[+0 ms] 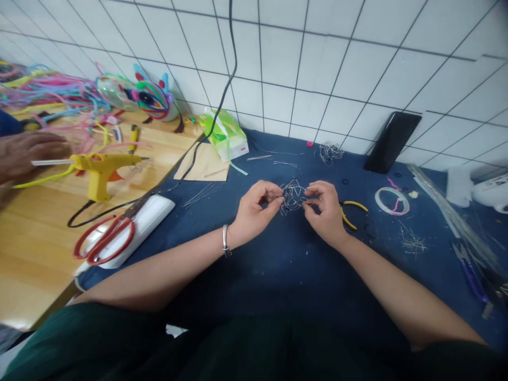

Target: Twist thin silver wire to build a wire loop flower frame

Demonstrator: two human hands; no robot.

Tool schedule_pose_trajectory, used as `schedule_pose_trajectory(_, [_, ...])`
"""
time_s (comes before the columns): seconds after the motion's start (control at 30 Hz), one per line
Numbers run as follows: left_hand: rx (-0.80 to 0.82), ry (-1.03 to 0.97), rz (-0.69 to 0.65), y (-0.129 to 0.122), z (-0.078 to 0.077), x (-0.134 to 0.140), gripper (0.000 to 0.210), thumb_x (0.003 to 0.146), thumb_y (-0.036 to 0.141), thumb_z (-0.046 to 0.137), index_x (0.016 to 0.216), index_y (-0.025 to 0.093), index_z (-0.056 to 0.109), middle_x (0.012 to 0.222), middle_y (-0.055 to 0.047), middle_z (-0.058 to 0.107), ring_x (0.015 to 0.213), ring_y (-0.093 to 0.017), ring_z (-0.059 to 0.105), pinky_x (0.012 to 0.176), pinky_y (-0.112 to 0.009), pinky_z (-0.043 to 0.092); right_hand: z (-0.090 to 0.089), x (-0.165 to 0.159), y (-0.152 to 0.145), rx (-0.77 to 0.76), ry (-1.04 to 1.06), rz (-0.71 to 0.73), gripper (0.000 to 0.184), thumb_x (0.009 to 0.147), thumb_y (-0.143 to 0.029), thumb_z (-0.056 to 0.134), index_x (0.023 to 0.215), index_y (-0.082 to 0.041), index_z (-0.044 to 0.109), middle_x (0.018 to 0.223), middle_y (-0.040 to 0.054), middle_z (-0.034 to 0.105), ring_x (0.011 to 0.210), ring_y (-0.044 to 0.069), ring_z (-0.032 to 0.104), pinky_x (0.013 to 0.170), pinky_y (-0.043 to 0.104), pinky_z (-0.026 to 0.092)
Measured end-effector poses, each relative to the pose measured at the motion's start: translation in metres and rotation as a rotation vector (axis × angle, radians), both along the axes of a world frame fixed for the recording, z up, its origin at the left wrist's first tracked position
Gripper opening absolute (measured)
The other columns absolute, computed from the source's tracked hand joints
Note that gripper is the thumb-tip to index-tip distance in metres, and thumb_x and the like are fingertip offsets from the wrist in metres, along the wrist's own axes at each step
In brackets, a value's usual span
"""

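Between my two hands, above the dark blue table cover (262, 248), is an openwork shape of thin bent silver wire (292, 194). My left hand (257, 209) pinches its left side between thumb and fingers; a silver bangle sits on that wrist. On the right side, the fingertips of my right hand (323, 211) grip the same wire shape. Yellow-handled pliers (353, 209) lie just right of my right hand, their jaws hidden behind it. Several straight wire pieces (200, 194) rest on the cover to the left.
At left, red-handled scissors (105, 241) lie across a white power strip (148, 222). A yellow glue gun (99, 172) and another person's hand (32, 153) are on the wooden table. A phone (392, 142) leans on the tiled wall. Purple-handled snips (472, 275) lie far right.
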State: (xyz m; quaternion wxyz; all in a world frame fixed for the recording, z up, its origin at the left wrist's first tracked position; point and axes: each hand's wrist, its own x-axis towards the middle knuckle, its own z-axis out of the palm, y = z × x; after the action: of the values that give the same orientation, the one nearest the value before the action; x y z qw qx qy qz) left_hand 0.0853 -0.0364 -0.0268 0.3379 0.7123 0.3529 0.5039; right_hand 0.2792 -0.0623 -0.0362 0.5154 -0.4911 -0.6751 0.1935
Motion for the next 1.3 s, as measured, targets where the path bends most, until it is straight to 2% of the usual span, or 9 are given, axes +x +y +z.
schedule_pose_trajectory(0.2, [-0.01, -0.039, 0.005, 0.001, 0.0, 0.0, 0.013, 0.082, 0.018, 0.061, 0.094, 0.019, 0.057, 0.08, -0.001, 0.053, 0.069, -0.009, 0.049, 0.061, -0.023, 0.045, 0.003, 0.007, 0.001, 0.098, -0.13, -0.121, 0.036, 0.079, -0.013, 0.058, 0.112, -0.025, 0.052, 0.111, 0.0064, 0.046, 0.083, 0.015, 0.057, 0.072, 0.034, 0.057])
schedule_pose_trajectory(0.37, [-0.021, -0.046, 0.003, 0.0, -0.001, 0.001, 0.012, 0.081, 0.018, 0.062, 0.093, 0.019, 0.057, 0.079, -0.001, 0.054, 0.067, -0.009, 0.049, 0.06, -0.023, 0.046, 0.001, 0.013, 0.002, 0.193, -0.184, -0.117, 0.037, 0.082, -0.013, 0.056, 0.116, -0.028, 0.052, 0.111, 0.0056, 0.047, 0.071, 0.011, 0.056, 0.072, 0.035, 0.055])
schedule_pose_trajectory(0.53, [-0.024, -0.03, 0.002, -0.001, 0.001, 0.001, 0.012, 0.081, 0.02, 0.063, 0.091, 0.018, 0.057, 0.08, -0.001, 0.053, 0.067, -0.008, 0.048, 0.06, -0.023, 0.045, -0.001, 0.018, 0.006, 0.25, -0.331, -0.115, 0.03, 0.084, -0.014, 0.056, 0.11, -0.029, 0.06, 0.102, 0.0048, 0.053, 0.082, 0.017, 0.057, 0.079, 0.038, 0.052])
schedule_pose_trajectory(0.77, [0.042, -0.014, -0.008, -0.002, 0.003, 0.002, 0.007, 0.081, 0.019, 0.064, 0.087, 0.017, 0.06, 0.085, -0.002, 0.056, 0.07, -0.009, 0.05, 0.062, -0.023, 0.045, -0.003, 0.023, 0.01, 0.26, -0.57, -0.166, 0.035, 0.084, -0.019, 0.057, 0.118, -0.026, 0.059, 0.101, 0.0091, 0.053, 0.092, 0.022, 0.053, 0.076, 0.037, 0.05])
schedule_pose_trajectory(0.9, [0.06, 0.02, -0.009, -0.005, 0.008, 0.002, 0.006, 0.081, 0.018, 0.063, 0.086, 0.017, 0.062, 0.088, -0.003, 0.059, 0.072, -0.009, 0.052, 0.064, -0.024, 0.045, -0.002, 0.022, 0.01, 0.247, -0.505, -0.154, 0.022, 0.082, -0.02, 0.059, 0.104, -0.024, 0.062, 0.1, 0.0085, 0.053, 0.095, 0.022, 0.053, 0.082, 0.04, 0.049])
schedule_pose_trajectory(1.03, [0.072, 0.083, -0.007, -0.006, 0.012, 0.002, 0.004, 0.081, 0.017, 0.063, 0.085, 0.017, 0.062, 0.088, -0.003, 0.06, 0.075, -0.01, 0.054, 0.066, -0.024, 0.046, 0.002, 0.017, 0.008, 0.174, -0.368, -0.063, 0.013, 0.08, -0.018, 0.061, 0.092, -0.022, 0.06, 0.1, 0.0081, 0.055, 0.095, 0.021, 0.055, 0.081, 0.039, 0.05])
schedule_pose_trajectory(1.2, [0.085, 0.064, -0.005, -0.002, 0.004, 0.003, 0.012, 0.08, 0.016, 0.063, 0.092, 0.018, 0.063, 0.091, -0.004, 0.061, 0.074, -0.01, 0.056, 0.066, -0.024, 0.049, 0.008, 0.012, 0.003, 0.109, -0.187, -0.008, 0.008, 0.082, -0.015, 0.056, 0.082, -0.023, 0.057, 0.093, 0.0039, 0.058, 0.089, 0.018, 0.057, 0.08, 0.037, 0.05])
schedule_pose_trajectory(1.3, [0.078, 0.04, -0.009, 0.0, 0.001, 0.003, 0.018, 0.08, 0.013, 0.062, 0.097, 0.018, 0.063, 0.096, -0.005, 0.06, 0.076, -0.009, 0.058, 0.069, -0.025, 0.051, 0.006, 0.012, 0.003, -0.004, 0.006, 0.001, 0.006, 0.083, -0.019, 0.056, 0.087, -0.023, 0.056, 0.094, 0.0035, 0.057, 0.079, 0.016, 0.058, 0.072, 0.034, 0.051])
